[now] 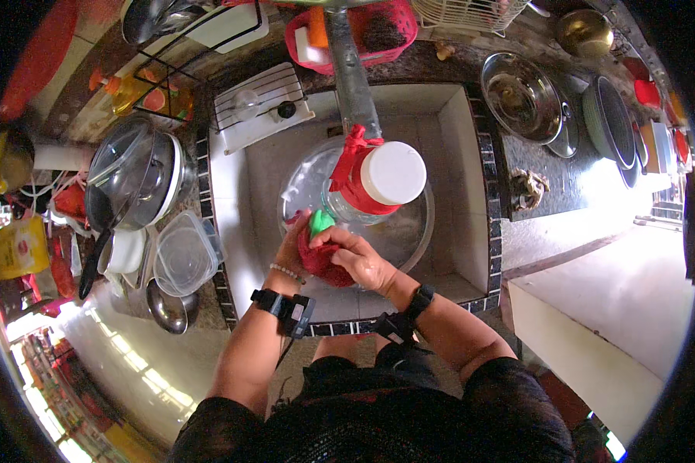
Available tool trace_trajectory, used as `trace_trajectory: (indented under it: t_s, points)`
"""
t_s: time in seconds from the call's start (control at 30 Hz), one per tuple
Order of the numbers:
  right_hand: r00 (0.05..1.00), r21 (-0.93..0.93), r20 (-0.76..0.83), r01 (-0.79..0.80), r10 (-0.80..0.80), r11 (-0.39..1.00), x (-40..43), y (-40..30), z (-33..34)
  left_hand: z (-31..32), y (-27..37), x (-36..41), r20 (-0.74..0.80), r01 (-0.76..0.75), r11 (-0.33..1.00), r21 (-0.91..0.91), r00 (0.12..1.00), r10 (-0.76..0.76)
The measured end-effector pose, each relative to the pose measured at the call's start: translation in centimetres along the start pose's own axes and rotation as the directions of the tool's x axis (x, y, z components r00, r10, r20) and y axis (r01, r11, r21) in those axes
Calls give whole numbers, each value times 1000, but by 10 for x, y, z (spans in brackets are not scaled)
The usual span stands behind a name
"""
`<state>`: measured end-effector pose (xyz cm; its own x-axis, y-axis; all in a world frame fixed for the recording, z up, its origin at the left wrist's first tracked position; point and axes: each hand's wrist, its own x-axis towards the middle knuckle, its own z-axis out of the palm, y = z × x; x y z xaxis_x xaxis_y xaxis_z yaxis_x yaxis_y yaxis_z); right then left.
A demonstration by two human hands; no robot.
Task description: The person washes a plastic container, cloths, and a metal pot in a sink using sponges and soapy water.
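Both my hands meet over a tiled sink (463, 231). My left hand (292, 254) grips a dark red cloth or mesh item (324, 266), with a bright green piece (321, 223) at its top. The fingers of my right hand (362, 257) are curled onto the same red item from the right. Just beyond them stands a clear jar (356, 215) with a white lid (394, 173) and a red ribbon (347, 168) tied around its neck. Under the jar and my hands is a large clear round basin (428, 231), its contents partly hidden.
A metal spout or pipe (353, 75) reaches over the sink. Stacked pans (133, 173) and a clear plastic container (185, 254) lie left; a steel bowl (521, 98) and a green pan (608, 121) lie right. Behind are a pink basket (405, 46) and a small wire rack (260, 98).
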<state>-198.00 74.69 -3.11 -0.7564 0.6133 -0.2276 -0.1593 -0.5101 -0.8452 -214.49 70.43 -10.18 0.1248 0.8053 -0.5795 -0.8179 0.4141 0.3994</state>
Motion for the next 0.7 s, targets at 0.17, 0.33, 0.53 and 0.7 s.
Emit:
trace_trajectory:
  t_s: [0.17, 0.33, 0.53, 0.7]
  points:
    - [990, -369, -79, 79, -116, 926, -1, -11, 15, 56, 20, -10, 158, 159, 980, -120, 978, -140]
    - [922, -663, -278, 20, -271, 749, 14, -17, 20, 47, 25, 0, 162, 86, 996, -37, 984, -79]
    - [843, -863, -298, -38, -448, 503, 46, 30, -12, 7, 1, 9, 42, -40, 989, -140, 998, 46]
    - [724, -660, -595, -193, -348, 726, 40, 75, -99, 55, -2, -9, -33, -220, 635, 741, 932, 362]
